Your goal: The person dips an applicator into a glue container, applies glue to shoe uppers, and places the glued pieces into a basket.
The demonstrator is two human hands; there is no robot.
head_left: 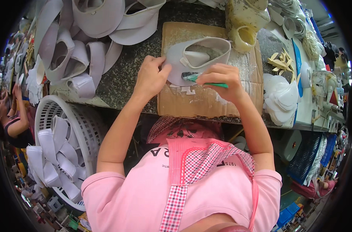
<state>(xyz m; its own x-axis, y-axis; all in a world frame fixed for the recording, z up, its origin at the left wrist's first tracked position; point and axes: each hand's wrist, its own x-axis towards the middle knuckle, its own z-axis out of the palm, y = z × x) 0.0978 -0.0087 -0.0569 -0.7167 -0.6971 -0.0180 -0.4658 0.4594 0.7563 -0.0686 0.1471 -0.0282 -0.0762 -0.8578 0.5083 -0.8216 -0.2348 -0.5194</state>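
On a cardboard sheet lies a pale white, visor-shaped piece with a broad rounded front and a looped band around an opening. My left hand pinches the left edge of this piece between thumb and fingers. Closed around a green-handled brush is my right hand. The brush's dark bristles rest at the near part of the piece's rounded front. Small white scraps lie on the cardboard just below the piece.
Many similar white pieces are heaped at the far left. More fill a white plastic basket beside me. A yellowed, crusted container stands at the far right, near thin wooden strips and thin white rounded sheets. Another person is at left.
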